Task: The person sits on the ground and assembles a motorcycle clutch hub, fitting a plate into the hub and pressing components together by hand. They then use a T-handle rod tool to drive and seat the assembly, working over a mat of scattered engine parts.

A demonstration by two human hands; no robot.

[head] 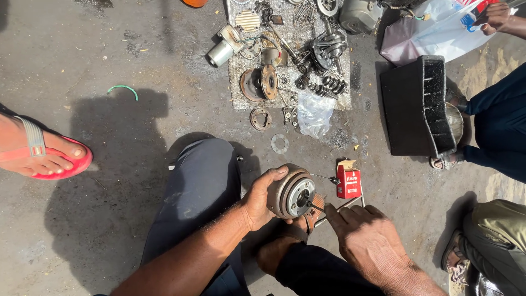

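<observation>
The left hand [262,198] has its grip closed around a round metal drum [290,193], fingers curled over the top edge and thumb beneath, holding it on its side so its open face points toward the right hand. The drum hangs above the ground, between the person's knee [205,170] and sandalled foot [285,241].

The right hand [366,237] sits just to the right of the drum, its grip pinched shut on a thin metal tool [339,208] whose tip meets the drum's face; what kind of tool it is cannot be made out, since the fingers cover most of it. Just beyond that grip stands a small red box [348,181], with a slim pin-like rod [324,177] reaching toward it from the drum.

Farther ahead of both hands, a mat [345,101] on the concrete holds gears [323,49], discs [263,82] and a clear plastic bag [315,114]; a flat ring [279,143] lies nearer. To the right stands a black tray [419,107]. Well off to the left, another person's foot in a red sandal [41,153] rests on the ground.
</observation>
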